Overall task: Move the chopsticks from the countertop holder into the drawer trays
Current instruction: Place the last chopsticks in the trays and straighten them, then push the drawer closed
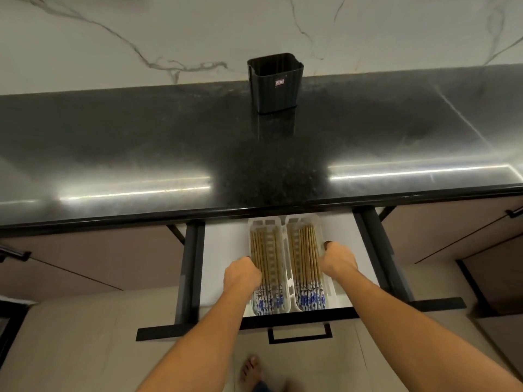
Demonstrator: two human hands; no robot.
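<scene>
Left hand (242, 274) and right hand (338, 260) are gripping the trays (264, 223) by their outer rims, fingers curled, probably squaring them at the drawer's (223, 244) front edge.

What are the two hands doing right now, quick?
Left hand: grips the outer rim of the left tray.
Right hand: grips the outer rim of the right tray.

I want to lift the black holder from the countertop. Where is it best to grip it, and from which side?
Likely its upper side walls, coming from the front: the black holder stands upright on the countertop, its ribbed body free on both sides, so both walls are reachable.
</scene>
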